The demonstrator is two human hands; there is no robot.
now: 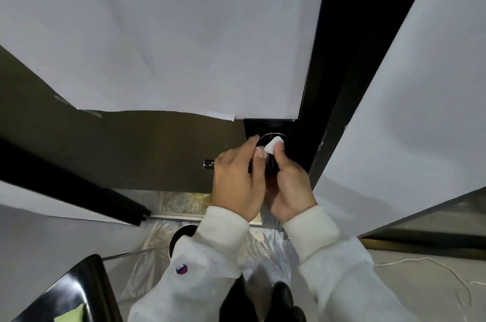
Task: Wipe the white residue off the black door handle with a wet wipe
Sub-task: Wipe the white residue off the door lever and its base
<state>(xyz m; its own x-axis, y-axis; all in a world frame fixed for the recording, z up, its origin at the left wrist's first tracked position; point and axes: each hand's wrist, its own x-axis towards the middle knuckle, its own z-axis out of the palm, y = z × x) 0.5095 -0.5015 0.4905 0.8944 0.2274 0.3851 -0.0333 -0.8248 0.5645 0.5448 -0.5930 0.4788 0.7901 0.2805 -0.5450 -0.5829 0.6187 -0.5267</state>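
Observation:
The black door handle sits on a black lock plate at the door's right edge, mostly hidden by my hands. A small folded white wet wipe is pinched between the thumb and fingers of my right hand, pressed against the round base of the handle. My left hand wraps over the lever from the left, with its fingers reaching up to the wipe. A chrome tip of the lever sticks out left of my left hand. No white residue is visible.
White paper covers the upper part of the dark door. The black door frame runs up on the right, beside a white-covered panel. Plastic sheeting lies on the floor, a black chair stands at lower left.

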